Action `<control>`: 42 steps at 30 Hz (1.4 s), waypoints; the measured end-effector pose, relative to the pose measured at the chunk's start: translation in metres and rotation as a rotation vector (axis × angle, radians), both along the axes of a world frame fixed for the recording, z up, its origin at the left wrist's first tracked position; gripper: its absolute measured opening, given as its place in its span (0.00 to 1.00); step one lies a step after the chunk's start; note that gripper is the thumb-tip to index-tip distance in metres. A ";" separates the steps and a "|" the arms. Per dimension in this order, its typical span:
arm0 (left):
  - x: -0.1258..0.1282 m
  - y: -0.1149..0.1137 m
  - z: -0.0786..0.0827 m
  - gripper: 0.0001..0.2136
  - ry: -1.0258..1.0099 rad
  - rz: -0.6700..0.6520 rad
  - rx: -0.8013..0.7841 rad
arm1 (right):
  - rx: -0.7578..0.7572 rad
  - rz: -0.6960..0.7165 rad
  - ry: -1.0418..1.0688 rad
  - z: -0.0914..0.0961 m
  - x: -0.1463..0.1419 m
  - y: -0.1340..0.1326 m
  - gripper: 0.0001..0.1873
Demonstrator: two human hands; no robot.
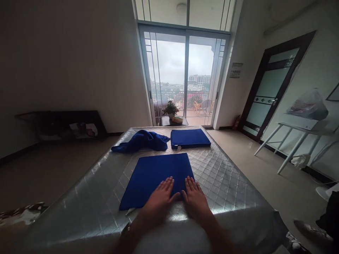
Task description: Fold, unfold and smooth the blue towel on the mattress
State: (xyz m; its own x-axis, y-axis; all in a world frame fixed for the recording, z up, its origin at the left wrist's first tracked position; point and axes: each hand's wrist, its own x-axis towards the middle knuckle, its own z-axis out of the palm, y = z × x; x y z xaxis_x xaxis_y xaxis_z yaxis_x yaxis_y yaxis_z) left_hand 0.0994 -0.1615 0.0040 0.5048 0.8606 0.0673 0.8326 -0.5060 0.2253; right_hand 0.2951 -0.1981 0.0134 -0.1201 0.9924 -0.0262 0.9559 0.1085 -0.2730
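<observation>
A blue folded cloth [156, 173] lies flat on the silver quilted table cover [225, 176], in front of me. Both palms face down on its near right part. My left hand [161, 195] rests on the cloth with fingers stretched out. At the cloth's right edge, my right hand [195, 195] lies flat, fingers extended and slightly spread. The thumbs point toward each other. Behind the cloth sits a neat stack of folded blue cloth [190, 137] with a small white tag at its near side. Left of that stack is a crumpled blue cloth [144, 140].
Beyond the table, a small dark table [164, 121] bears a potted plant [171, 108] by the sliding glass door [169, 60]. At right stands a white stool [296, 132] carrying a plastic bag [308, 106]. Part of a person's shoe [312, 231] shows at the lower right.
</observation>
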 end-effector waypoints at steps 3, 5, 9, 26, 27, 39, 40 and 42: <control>0.043 0.000 0.001 0.34 -0.074 -0.157 0.006 | 0.023 0.060 -0.021 -0.004 0.003 0.000 0.31; 0.050 0.003 -0.002 0.33 -0.071 -0.162 -0.006 | 0.026 0.072 -0.022 -0.006 0.004 0.000 0.31; 0.020 0.006 -0.010 0.34 -0.017 -0.089 -0.005 | -0.006 0.022 0.013 -0.003 0.003 0.001 0.33; -0.129 -0.028 -0.030 0.42 0.039 0.412 0.078 | -0.004 -0.004 -0.030 0.010 -0.002 -0.004 0.33; -0.128 -0.027 -0.032 0.42 0.037 0.417 0.080 | -0.004 -0.004 -0.037 0.010 -0.002 -0.005 0.33; -0.128 -0.025 -0.040 0.44 0.013 0.435 0.119 | 0.053 0.103 -0.150 0.048 0.003 0.043 0.33; -0.127 -0.026 -0.038 0.44 0.015 0.435 0.108 | 0.050 0.104 -0.148 0.050 0.003 0.054 0.33; -0.126 -0.027 -0.032 0.44 0.015 0.434 0.085 | 0.029 0.090 -0.137 0.048 0.001 0.074 0.33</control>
